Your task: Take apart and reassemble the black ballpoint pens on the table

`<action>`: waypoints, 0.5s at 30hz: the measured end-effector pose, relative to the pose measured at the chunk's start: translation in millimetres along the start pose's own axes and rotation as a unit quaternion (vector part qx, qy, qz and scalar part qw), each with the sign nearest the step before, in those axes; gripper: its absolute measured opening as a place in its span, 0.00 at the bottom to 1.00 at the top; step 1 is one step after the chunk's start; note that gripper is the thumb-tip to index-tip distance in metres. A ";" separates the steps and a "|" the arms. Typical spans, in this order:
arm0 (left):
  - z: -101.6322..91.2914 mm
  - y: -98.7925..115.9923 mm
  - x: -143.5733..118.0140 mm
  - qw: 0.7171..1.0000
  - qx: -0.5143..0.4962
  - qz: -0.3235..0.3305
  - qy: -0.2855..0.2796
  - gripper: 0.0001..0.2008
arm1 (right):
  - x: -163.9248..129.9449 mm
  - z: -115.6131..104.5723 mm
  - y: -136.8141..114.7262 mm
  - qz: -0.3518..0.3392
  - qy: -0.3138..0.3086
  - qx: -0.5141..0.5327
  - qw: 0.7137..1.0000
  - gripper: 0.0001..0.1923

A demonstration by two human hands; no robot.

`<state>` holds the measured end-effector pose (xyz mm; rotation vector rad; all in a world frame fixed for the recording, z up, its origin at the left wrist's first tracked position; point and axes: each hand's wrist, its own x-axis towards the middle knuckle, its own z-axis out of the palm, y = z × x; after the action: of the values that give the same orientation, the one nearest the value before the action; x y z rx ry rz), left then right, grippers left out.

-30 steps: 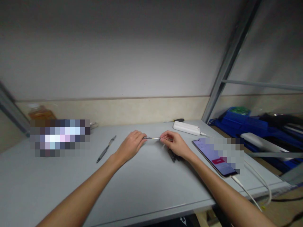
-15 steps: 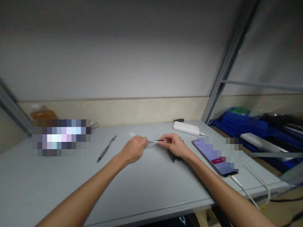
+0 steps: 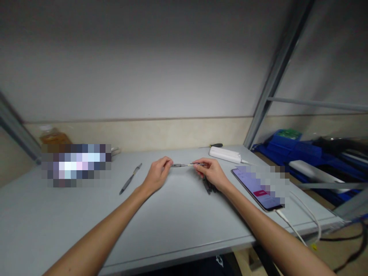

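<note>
My left hand (image 3: 156, 175) pinches one end of a slim pen (image 3: 177, 165) between thumb and fingertips. The pen lies level above the desk; a dark grey section shows near the left fingers and a thinner, shiny stretch near the right. Closed around its other end is my right hand (image 3: 212, 173), whose fingers hide part of it. Several dark pens (image 3: 206, 186) lie on the desk beneath the right hand, partly covered by it. Left of my left hand, another grey pen (image 3: 130, 179) rests slantwise on the desk.
A phone (image 3: 254, 191) with a white cable (image 3: 290, 226) lies to the right. Behind it are a white power strip or adapter (image 3: 225, 154) and a screwdriver (image 3: 216, 145). A blurred-out bright device and a bottle (image 3: 59, 140) stand at the left on the grey desk (image 3: 161, 230).
Both hands have risen slightly, and the left has shifted left. More of the pen now shows between them, including a dark grey section by the left fingers.
</note>
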<state>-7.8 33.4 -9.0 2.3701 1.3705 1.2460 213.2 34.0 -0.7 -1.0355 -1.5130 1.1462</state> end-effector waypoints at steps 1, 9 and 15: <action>0.1 0.9 -0.4 1.000 -0.011 0.006 0.003 0.11 | 0.2 0.3 -0.2 0.010 0.006 0.018 1.000 0.17; -0.5 1.2 1.1 0.999 0.031 0.023 -0.009 0.16 | 1.7 -2.0 -0.6 0.005 0.004 0.043 0.999 0.18; 0.9 -1.3 2.5 0.999 0.035 -0.006 -0.002 0.18 | 1.3 -1.7 -2.0 0.043 -0.020 0.047 0.998 0.20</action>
<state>-7.4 36.3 -8.8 2.4050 1.4469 1.2082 214.4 35.2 1.7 -1.0276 -1.4429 1.2920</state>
